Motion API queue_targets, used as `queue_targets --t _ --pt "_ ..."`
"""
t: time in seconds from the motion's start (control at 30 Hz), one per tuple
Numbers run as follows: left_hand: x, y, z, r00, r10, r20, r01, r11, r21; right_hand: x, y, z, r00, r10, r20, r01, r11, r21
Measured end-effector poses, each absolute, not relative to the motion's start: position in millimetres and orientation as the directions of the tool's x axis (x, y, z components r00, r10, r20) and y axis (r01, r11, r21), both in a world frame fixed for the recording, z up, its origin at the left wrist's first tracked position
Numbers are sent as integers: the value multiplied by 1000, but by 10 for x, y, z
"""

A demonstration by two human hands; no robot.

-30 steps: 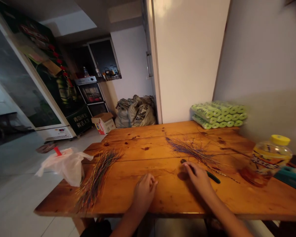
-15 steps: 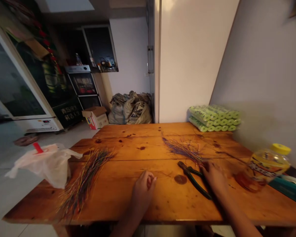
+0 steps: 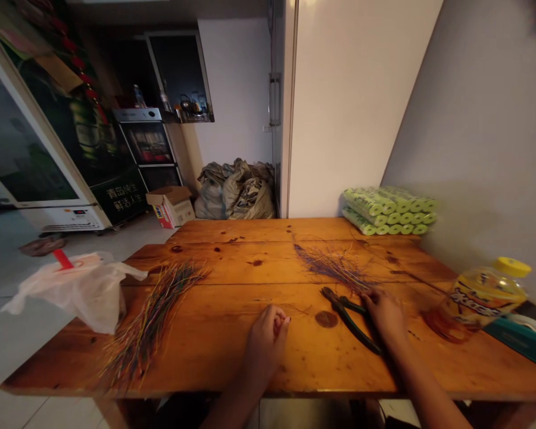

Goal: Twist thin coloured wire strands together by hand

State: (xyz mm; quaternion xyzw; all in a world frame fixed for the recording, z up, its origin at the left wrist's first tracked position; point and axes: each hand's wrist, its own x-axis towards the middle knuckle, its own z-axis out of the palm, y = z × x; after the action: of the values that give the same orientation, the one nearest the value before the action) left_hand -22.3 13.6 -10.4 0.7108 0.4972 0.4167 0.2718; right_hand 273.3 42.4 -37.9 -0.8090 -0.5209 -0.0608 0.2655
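The right wire bundle (image 3: 335, 267), slanting far-left, is being touched at its near end by the right hand (image 3: 388, 316), grip unclear. The left hand (image 3: 265, 336) is being held apart, curled shut.

"Item one?"
"Pliers (image 3: 338, 302), one pair: dark metal head, dark green handles spread apart; lying flat on the table (image 3: 218, 336), head pointing away and leftward."
"Item two?"
"Wire bundle (image 3: 333, 266), loose: thin strands, purple and orange-yellow, fanned out; lying slantwise just beyond the pliers."
"Item three?"
"Second bundle (image 3: 154, 319), denser: mixed yellow, red and dark strands, ends uneven and splayed; lying slantwise, table's left side, well apart from the first."
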Motion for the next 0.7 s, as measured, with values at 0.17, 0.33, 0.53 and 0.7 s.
queue_targets --t 0.17,0.33,0.53,0.7 --pt "-194 104 -95 170 939 299 463 -344 817 2817 458 -328 528 780 335 751 -245 -613" --pt "-188 97 -86 141 948 286 394 -319 862 2806 464 -201 648 675 352 556 -104 -825" --pt "-138 63 -59 105 960 259 299 -279 912 2430 337 70 759 509 404 313 259 -914" --pt "-73 119 -53 180 971 157 53 -169 984 1841 129 201 552 795 251 52 268 -962"
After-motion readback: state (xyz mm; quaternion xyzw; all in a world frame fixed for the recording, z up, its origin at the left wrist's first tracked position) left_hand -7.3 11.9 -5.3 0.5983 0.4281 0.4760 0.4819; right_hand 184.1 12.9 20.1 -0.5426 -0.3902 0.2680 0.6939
